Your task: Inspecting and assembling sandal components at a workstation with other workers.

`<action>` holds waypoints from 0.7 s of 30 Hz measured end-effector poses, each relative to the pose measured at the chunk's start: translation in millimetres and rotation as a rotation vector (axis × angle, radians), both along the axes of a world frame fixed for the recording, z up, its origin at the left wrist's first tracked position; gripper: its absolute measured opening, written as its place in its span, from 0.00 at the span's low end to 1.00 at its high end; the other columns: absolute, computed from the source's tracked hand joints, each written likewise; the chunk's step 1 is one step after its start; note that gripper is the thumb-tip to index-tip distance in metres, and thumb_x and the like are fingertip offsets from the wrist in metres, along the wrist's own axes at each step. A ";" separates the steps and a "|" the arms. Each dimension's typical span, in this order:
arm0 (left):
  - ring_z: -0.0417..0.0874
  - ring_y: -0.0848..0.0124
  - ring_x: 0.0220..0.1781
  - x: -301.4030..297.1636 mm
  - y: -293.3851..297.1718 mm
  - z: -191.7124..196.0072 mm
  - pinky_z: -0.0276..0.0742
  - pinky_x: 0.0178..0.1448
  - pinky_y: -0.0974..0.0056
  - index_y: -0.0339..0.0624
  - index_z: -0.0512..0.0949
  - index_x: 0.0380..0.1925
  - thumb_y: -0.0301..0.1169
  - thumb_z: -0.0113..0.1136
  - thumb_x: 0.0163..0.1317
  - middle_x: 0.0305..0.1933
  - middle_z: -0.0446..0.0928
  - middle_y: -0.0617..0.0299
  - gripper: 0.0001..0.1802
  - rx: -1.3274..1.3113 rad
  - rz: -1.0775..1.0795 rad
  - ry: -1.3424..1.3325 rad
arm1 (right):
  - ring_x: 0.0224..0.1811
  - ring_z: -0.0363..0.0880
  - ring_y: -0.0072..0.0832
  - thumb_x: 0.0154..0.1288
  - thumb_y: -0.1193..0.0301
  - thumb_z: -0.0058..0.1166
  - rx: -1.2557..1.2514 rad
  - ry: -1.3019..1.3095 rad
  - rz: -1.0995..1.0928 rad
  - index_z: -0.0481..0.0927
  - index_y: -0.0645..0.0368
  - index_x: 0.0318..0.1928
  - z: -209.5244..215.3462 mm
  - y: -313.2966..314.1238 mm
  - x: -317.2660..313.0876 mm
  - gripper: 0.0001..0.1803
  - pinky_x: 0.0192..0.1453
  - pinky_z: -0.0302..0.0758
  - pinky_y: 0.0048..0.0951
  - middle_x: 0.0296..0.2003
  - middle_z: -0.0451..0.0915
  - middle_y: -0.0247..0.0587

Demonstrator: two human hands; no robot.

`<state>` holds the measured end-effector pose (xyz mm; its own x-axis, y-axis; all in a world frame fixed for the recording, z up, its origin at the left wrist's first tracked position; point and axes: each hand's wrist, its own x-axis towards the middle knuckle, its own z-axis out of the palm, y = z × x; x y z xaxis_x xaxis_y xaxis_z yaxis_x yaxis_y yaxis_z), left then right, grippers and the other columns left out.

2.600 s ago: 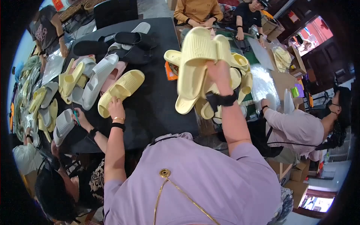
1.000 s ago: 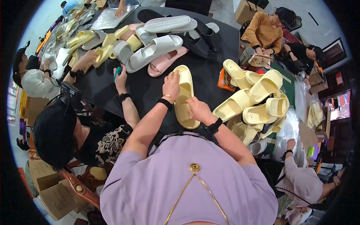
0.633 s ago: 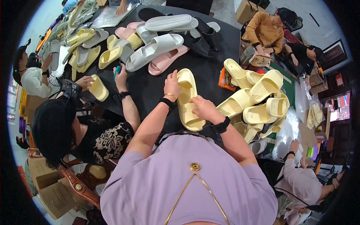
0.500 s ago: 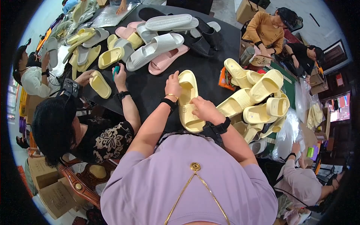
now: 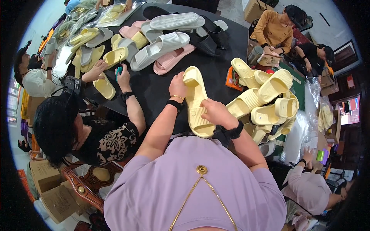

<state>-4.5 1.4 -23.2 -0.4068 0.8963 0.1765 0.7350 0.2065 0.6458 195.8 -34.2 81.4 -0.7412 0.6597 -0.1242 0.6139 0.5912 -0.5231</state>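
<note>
A pale yellow slide slipper (image 5: 197, 92) is in front of me on the black table, its ribbed strap end toward my body. My left hand (image 5: 178, 85) grips its far end, fingers wrapped round the left edge. My right hand (image 5: 219, 112) is closed on the strap's upper edge from the right, with the fingertips partly hidden. Whether a second slipper lies under this one, I cannot tell. Close to my right hand is a heap of yellow slippers (image 5: 274, 85). Beyond my left hand lie a grey slipper (image 5: 160, 50) and a pink slipper (image 5: 173, 58).
To my left a co-worker (image 5: 88, 131) holds green-handled scissors (image 5: 119, 71) near yellow slippers. Black slippers (image 5: 208, 44) lie at the back of the black table (image 5: 148, 88). An orange box (image 5: 233, 79) stands beside the right heap. Other people work around the table; cartons (image 5: 58, 204) stand at lower left.
The slipper in my hands has tilted, its far end shifting away from me and its near end slightly right. The co-worker's left hand has left one yellow slipper and moved toward another.
</note>
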 end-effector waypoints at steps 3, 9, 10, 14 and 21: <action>0.77 0.54 0.46 -30.0 1.1 -11.4 0.77 0.47 0.54 0.51 0.72 0.48 0.26 0.56 0.52 0.45 0.75 0.56 0.20 0.004 0.200 0.083 | 0.36 0.80 0.44 0.50 0.70 0.59 -0.003 0.033 -0.007 0.75 0.61 0.38 -3.2 -1.8 18.4 0.15 0.39 0.76 0.41 0.30 0.79 0.47; 0.75 0.56 0.49 -56.3 -16.7 16.4 0.76 0.49 0.56 0.48 0.73 0.50 0.21 0.52 0.53 0.48 0.74 0.57 0.22 0.221 0.133 0.215 | 0.13 0.65 0.12 0.62 0.66 0.56 -0.737 0.690 -0.580 0.75 0.62 0.38 10.5 22.3 42.6 0.12 0.14 0.57 0.15 0.20 0.72 0.28; 0.74 0.56 0.50 -51.7 -21.0 18.2 0.75 0.51 0.57 0.47 0.73 0.51 0.20 0.51 0.53 0.49 0.74 0.57 0.23 0.276 0.079 0.272 | 0.12 0.65 0.16 0.64 0.65 0.54 -0.850 0.797 -0.674 0.74 0.60 0.42 7.4 25.2 39.2 0.13 0.14 0.59 0.17 0.23 0.73 0.30; 0.73 0.53 0.51 -38.5 -40.0 12.1 0.75 0.51 0.56 0.45 0.73 0.51 0.19 0.52 0.51 0.50 0.72 0.55 0.24 0.245 0.049 0.315 | 0.21 0.74 0.23 0.70 0.63 0.46 -1.292 1.074 -1.004 0.70 0.58 0.48 -12.7 26.9 19.6 0.14 0.19 0.64 0.19 0.33 0.75 0.35; 0.69 0.50 0.56 -13.2 -61.8 -4.9 0.71 0.57 0.54 0.45 0.67 0.57 0.23 0.60 0.45 0.56 0.68 0.50 0.33 0.119 -0.158 0.215 | 0.38 0.79 0.32 0.72 0.64 0.38 -1.550 1.254 -1.077 0.67 0.60 0.52 -89.7 19.4 -7.8 0.15 0.31 0.74 0.20 0.47 0.75 0.51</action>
<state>-17.7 -60.4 -28.1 -0.2063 0.9133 0.3513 0.8745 0.0109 0.4850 188.0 -14.8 -8.3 -0.3818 0.6280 -0.6782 -0.5745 -0.7360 -0.3581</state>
